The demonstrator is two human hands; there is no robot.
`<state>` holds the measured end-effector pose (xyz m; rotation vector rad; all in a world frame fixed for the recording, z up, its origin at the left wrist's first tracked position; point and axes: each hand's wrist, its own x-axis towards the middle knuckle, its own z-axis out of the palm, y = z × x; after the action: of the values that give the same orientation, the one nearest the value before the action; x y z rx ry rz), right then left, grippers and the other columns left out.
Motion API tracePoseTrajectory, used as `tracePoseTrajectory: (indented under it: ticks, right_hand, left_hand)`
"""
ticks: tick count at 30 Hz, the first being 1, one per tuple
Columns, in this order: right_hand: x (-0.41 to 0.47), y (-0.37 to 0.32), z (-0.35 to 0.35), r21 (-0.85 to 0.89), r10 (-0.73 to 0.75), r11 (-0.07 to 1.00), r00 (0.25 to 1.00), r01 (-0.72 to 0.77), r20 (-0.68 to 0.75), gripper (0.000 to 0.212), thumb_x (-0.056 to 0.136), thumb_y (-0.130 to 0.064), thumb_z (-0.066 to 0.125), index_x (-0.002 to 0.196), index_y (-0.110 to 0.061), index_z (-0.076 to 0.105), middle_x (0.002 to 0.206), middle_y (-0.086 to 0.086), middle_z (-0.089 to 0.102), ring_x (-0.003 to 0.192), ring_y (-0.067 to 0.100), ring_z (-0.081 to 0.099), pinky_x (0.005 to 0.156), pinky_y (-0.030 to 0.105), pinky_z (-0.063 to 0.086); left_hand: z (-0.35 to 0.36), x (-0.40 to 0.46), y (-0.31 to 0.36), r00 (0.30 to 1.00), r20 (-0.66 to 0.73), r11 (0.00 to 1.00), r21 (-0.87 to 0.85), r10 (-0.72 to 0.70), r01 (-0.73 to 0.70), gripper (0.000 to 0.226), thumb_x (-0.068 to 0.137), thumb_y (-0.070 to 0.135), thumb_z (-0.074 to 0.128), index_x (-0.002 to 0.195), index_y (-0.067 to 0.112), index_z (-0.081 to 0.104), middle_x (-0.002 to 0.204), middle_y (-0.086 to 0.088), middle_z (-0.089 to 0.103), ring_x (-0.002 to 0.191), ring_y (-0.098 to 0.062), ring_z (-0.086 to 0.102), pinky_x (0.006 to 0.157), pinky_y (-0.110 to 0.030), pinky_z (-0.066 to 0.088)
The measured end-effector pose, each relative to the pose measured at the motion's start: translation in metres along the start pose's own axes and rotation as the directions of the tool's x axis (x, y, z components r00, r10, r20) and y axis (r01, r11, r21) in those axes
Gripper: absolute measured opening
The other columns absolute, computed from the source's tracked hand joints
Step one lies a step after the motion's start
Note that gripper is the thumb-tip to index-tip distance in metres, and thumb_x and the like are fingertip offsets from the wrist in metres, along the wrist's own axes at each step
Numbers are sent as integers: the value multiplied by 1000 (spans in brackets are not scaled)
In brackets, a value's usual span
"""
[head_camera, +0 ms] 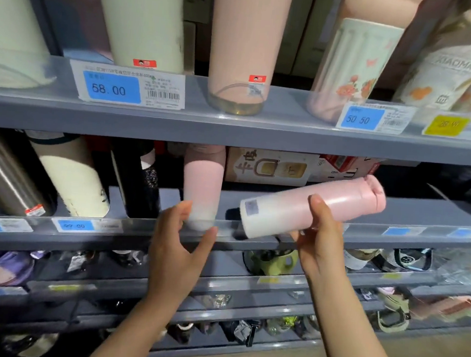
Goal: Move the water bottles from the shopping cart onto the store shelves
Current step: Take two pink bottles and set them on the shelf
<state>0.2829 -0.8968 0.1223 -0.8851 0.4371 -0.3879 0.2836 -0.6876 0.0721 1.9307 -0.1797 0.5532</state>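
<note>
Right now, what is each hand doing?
Left hand: open, holding nothing, by the shelf edge.
Right hand: holding the pink bottle, tilted.

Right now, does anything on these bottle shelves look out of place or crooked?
Only the pink-to-white bottle in the right hand: it lies nearly sideways above the middle shelf, not yet placed, while the matching pink bottle and its neighbours stand upright. The left hand is open.
</note>
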Motion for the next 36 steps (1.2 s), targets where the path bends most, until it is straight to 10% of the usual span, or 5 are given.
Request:
tracePoseTrajectory:
  ticks: [5, 11, 22, 36]
  right_hand:
    - [36, -6, 17, 63, -48, 996, 991, 57, -126, 59, 85, -12, 69, 136, -19, 40, 120, 5, 64, 94, 17, 65, 80, 40, 56]
    - [54, 5, 30, -323, -85, 942, 996, 88, 25, 66, 68, -9, 83, 121, -21, 47, 117, 6, 63, 105, 22, 62, 85, 39, 55]
    - [56, 16, 62, -828, 9, 510, 961, 233, 275, 83, 40, -53, 85, 104, -7, 60, 99, 7, 66, 90, 21, 65, 77, 43, 58]
    - [41, 15, 65, -897, -108, 292, 943, 333, 315, 73, 67, -52, 81, 112, -5, 46, 102, 1, 48, 95, 21, 51, 85, 39, 52]
  left_hand:
    - [14, 22, -10, 994, -108, 995, 102, 4, 7, 74, 78, 45, 58, 140, 16, 29, 139, -15, 37, 123, -27, 46, 97, -30, 38]
    - [42, 32, -5, 982, -181, 975, 205, -49, 86, 97, 70, 23, 81, 145, 24, 20, 143, -17, 40, 119, -36, 50, 89, -52, 50]
    - [57, 41, -4, 957, -236, 940, 255, -166, 226, 99, 71, 24, 81, 151, 14, 23, 138, -17, 48, 119, -37, 51, 101, -46, 35]
    - [57, 46, -5, 945, -257, 908, 310, -204, 281, 84, 69, 24, 81, 140, 9, 41, 133, -15, 52, 101, -43, 58, 86, -45, 43]
